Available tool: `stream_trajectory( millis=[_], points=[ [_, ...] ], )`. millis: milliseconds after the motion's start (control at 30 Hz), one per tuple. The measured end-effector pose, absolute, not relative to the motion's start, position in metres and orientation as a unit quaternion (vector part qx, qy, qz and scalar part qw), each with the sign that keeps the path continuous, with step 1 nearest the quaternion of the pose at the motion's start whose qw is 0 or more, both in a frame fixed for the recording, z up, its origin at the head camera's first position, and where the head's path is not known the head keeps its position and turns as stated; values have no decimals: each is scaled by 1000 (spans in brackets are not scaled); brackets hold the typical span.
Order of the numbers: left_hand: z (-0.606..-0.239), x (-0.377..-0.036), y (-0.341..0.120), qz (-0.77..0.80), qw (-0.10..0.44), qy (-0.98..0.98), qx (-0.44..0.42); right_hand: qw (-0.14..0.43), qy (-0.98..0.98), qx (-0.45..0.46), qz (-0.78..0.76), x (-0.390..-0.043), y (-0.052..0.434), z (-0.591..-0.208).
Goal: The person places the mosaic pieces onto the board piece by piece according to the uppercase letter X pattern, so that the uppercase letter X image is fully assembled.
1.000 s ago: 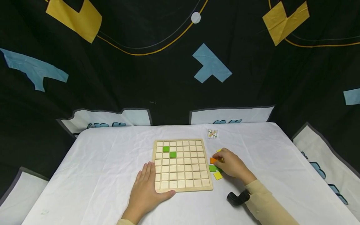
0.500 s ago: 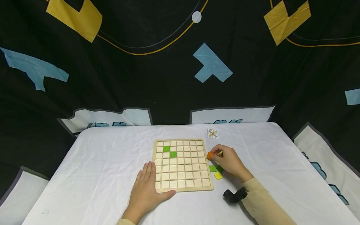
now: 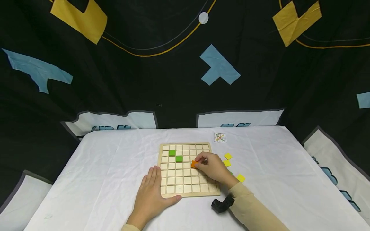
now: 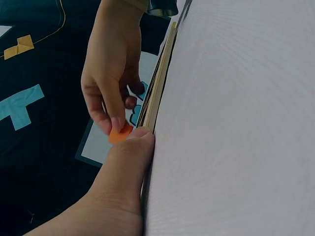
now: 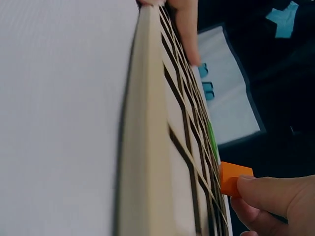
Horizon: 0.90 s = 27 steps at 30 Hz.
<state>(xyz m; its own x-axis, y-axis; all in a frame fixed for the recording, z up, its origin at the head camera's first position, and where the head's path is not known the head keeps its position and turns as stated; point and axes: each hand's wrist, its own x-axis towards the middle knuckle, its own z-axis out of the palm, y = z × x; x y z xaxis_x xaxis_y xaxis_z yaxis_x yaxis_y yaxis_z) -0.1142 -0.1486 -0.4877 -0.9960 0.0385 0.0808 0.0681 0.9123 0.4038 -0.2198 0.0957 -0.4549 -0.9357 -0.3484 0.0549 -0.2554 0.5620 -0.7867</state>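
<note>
A wooden grid board [image 3: 189,194] lies flat on the white table, with two green square tiles [image 3: 179,158] in cells of its upper left part. My right hand [image 3: 212,166] is over the board's right half and pinches an orange tile [image 3: 194,164] between thumb and fingers; the tile [image 5: 234,178] shows tilted close to the grid in the right wrist view. My left hand [image 3: 150,192] rests at the board's lower left corner, fingers straight along the left edge and thumb [image 4: 129,152] along the near edge.
Several yellow tiles [image 3: 228,156] lie right of the board, and a green one [image 3: 231,173] is mostly hidden by my right hand. A small printed grid card [image 3: 220,137] lies behind the board's right corner. A black curved piece [image 3: 222,204] sticks out from my right wrist.
My right hand has taken the orange tile from the pile right of the board and carried it left over the grid. The left hand has stayed in place.
</note>
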Motion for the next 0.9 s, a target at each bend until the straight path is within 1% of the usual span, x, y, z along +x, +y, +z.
stream_trajectory(
  millis=[167,367,900],
  points=[
    [-487,-114,-148,-209,34,-977,-27,44,882,-199,-425,-220,80,-458],
    [-487,-115,-148,-210,36,-977,-25,25,896,-206,-394,-222,68,-459],
    [-488,-114,-147,-209,48,-976,-28,-4,915,-221,-338,-218,64,-459]
  ],
)
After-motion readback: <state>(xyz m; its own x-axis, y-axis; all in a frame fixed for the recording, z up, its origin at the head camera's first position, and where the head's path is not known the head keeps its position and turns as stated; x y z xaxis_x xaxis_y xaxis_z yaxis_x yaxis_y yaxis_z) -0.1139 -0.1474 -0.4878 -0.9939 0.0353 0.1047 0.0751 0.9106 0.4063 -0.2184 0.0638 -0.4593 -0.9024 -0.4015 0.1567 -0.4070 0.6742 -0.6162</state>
